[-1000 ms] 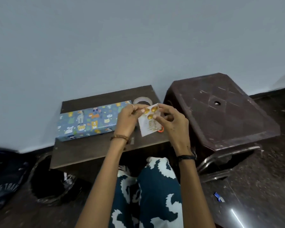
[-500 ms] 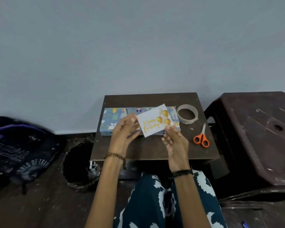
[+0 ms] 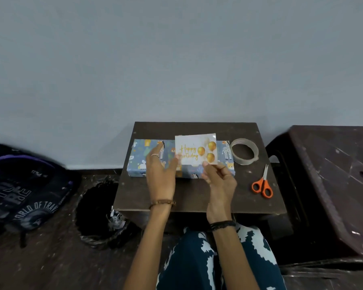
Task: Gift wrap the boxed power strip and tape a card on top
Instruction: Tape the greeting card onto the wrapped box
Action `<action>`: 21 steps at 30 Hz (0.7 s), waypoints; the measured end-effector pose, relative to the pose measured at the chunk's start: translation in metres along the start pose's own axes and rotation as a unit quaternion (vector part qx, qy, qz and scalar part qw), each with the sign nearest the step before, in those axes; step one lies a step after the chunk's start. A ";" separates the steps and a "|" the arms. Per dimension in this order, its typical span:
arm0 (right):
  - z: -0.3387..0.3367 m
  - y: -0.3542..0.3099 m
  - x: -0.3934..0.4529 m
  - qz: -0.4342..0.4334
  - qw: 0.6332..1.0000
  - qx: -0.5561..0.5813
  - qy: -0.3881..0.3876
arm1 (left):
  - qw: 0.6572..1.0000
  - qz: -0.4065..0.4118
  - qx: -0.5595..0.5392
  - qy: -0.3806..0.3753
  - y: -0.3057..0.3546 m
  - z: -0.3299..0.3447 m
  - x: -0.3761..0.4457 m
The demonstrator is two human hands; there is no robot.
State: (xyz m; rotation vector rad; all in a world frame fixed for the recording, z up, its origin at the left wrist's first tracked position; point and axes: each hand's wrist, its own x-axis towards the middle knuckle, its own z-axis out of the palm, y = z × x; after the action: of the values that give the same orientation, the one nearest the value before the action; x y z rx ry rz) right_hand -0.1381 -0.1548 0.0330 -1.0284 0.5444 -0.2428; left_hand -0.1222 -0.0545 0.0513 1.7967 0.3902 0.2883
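1. One view only: head cam, worn by the person, wide-angle.
2. Faces fwd and down; wall (image 3: 176,59) fills the top half beyond the hands, counter (image 3: 193,197) under them, lap at the bottom edge.
3. Close: both forearms reach in from the bottom, left hand (image 3: 160,174) and right hand (image 3: 220,181) mid-frame.

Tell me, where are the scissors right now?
The scissors lie on the right side of the small table, just in front of the tape roll and right of the wrapped box.
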 end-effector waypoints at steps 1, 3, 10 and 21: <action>0.003 -0.002 0.000 -0.090 0.993 -0.074 0.021 | 1.000 0.016 -0.017 -0.001 0.007 -0.002 0.001; 0.008 -0.005 -0.005 -0.315 0.922 -0.224 0.031 | 0.992 -0.022 -0.116 -0.049 0.026 -0.004 0.000; 0.012 0.007 -0.013 -0.566 0.710 -0.412 -0.078 | 0.957 -0.132 -0.247 -0.075 0.030 -0.008 0.017; 0.017 -0.021 0.040 -0.054 0.965 -0.223 -0.129 | 0.977 -0.078 -0.108 -0.166 -0.012 -0.006 0.054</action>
State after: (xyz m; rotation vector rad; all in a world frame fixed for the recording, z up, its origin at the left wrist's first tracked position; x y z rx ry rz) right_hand -0.0940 -0.1697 0.0452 -1.5066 0.3101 -0.0784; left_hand -0.0763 -0.0246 0.0409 1.5561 0.2486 -0.0792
